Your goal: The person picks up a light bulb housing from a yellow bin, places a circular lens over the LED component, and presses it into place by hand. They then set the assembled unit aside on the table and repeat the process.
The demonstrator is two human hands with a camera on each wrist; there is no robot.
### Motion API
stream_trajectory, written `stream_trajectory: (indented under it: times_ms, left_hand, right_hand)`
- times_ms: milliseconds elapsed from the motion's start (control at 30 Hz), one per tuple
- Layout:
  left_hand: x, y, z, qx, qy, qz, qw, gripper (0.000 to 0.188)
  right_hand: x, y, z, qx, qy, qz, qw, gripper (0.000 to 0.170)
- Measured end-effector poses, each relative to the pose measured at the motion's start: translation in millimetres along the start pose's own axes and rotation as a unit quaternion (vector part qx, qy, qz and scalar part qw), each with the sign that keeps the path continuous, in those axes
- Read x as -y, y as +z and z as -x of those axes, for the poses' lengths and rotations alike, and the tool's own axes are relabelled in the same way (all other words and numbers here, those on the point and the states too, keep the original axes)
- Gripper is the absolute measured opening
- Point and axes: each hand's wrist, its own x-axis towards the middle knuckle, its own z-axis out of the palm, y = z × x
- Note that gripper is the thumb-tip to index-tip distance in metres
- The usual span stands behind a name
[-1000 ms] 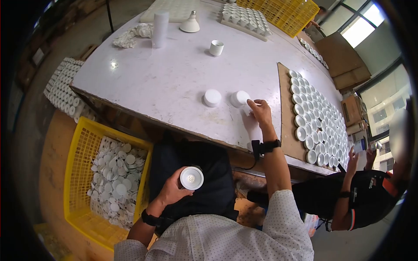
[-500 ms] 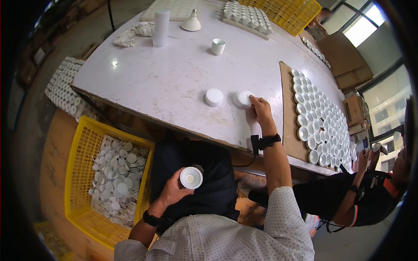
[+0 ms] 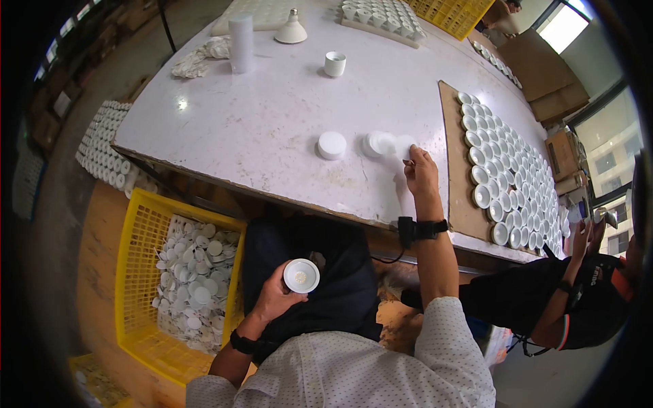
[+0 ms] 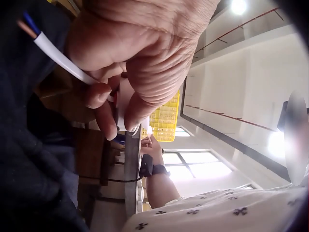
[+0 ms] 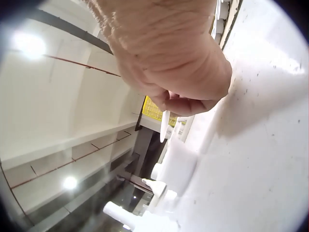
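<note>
Above the lap, the left hand (image 3: 273,298) grips a white round lamp housing (image 3: 301,276), its open face up with a small dotted disc inside. In the left wrist view a white cable (image 4: 63,60) with blue and brown wire ends shows beside that hand (image 4: 140,58). Over the table, the right hand (image 3: 423,173) pinches a thin white disc (image 3: 404,145) by its edge, just right of a stack of white discs (image 3: 377,143). The right wrist view shows this disc (image 5: 165,126) edge-on at the fingertips. Another white disc stack (image 3: 332,145) stands to the left.
A white cup-like part (image 3: 335,64), a bulb-shaped lamp (image 3: 291,29), a clear cylinder (image 3: 241,44) and a crumpled cloth (image 3: 193,62) lie farther back. Rows of white rings cover a cardboard sheet (image 3: 462,204) at right. A yellow crate (image 3: 129,272) with loose discs stands lower left; another person works at right.
The right hand has moved slightly right, drawing a disc off the right-hand stack. The left hand still holds the housing. The head view has shifted slightly.
</note>
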Motion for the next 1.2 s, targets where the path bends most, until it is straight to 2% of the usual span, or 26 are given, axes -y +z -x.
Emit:
stream_trajectory:
  times_ms: [33,200,267,333,400,467,500,533,567,600,633,667,733,867,1067,1200]
  left_hand:
    - [-0.5,0.9,-0.6,0.003,-0.004,0.0,1.0,0.067]
    - [-13.3,4.8,-13.1,0.002,0.01,-0.094,0.996,0.07]
    - [-34.8,12.5,-16.7,-0.011,-0.059,-0.074,0.995,0.069]
    - [-41.3,15.7,-21.2,-0.017,-0.088,-0.061,0.994,0.069]
    - [-30.0,13.2,-27.9,-0.004,0.071,-0.059,0.996,0.069]
    - [-26.3,10.6,-32.2,-0.003,0.066,-0.066,0.996,0.071]
    - [-27.0,13.1,-35.1,0.002,0.092,-0.054,0.994,0.072]
    - [-30.9,16.3,-38.1,0.002,0.116,-0.043,0.992,0.073]
    - [-32.5,14.3,-31.6,-0.023,0.12,-0.117,0.986,0.073]
    - [-41.3,16.3,-38.9,-0.03,0.138,-0.193,0.971,0.074]
    - [-35.1,18.3,-40.8,-0.025,0.119,-0.072,0.99,0.074]
    - [-32.2,19.4,-42.3,-0.011,0.114,-0.011,0.993,0.075]
    - [-34.1,23.0,-40.7,0.012,0.107,0.038,0.993,0.073]
    - [-34.2,25.8,-40.3,0.021,0.12,0.007,0.993,0.07]
    - [-34.8,29.2,-35.2,-0.017,0.08,-0.037,0.996,0.059]
    - [-33.6,26.4,-34.9,-0.042,0.106,-0.102,0.988,0.053]
  right_hand:
    - [2.5,-2.9,8.3,0.027,0.004,-0.017,0.999,0.011]
    - [11.3,13.3,66.7,0.065,0.021,-0.061,0.996,0.014]
    - [9.0,14.0,82.2,0.081,0.03,-0.063,0.994,0.017]
    - [3.3,11.9,91.9,0.096,0.065,-0.098,0.988,0.023]
    - [-3.6,10.9,100.4,0.094,0.083,-0.096,0.987,0.023]
    - [-12.6,8.5,110.1,0.098,0.101,-0.072,0.987,0.021]
    - [-13.5,8.2,118.2,0.098,0.112,-0.071,0.986,0.021]
    - [-12.5,10.2,128.3,0.115,0.114,-0.001,0.987,0.021]
    - [-25.9,12.6,144.2,0.142,0.137,0.069,0.978,0.02]
    - [-34.2,13.4,153.0,0.149,0.151,0.07,0.975,0.02]
    - [-41.2,13.0,163.2,0.183,0.157,0.112,0.964,0.021]
    - [-46.6,12.2,171.6,0.216,0.159,0.153,0.951,0.021]
    - [-58.4,12.8,181.0,0.242,0.172,0.159,0.942,0.023]
    - [-72.9,19.9,189.8,0.262,0.15,0.165,0.939,0.025]
    - [-80.8,27.6,197.8,0.268,0.135,0.185,0.936,0.025]
    - [-82.9,28.9,198.5,0.267,0.124,0.193,0.936,0.025]
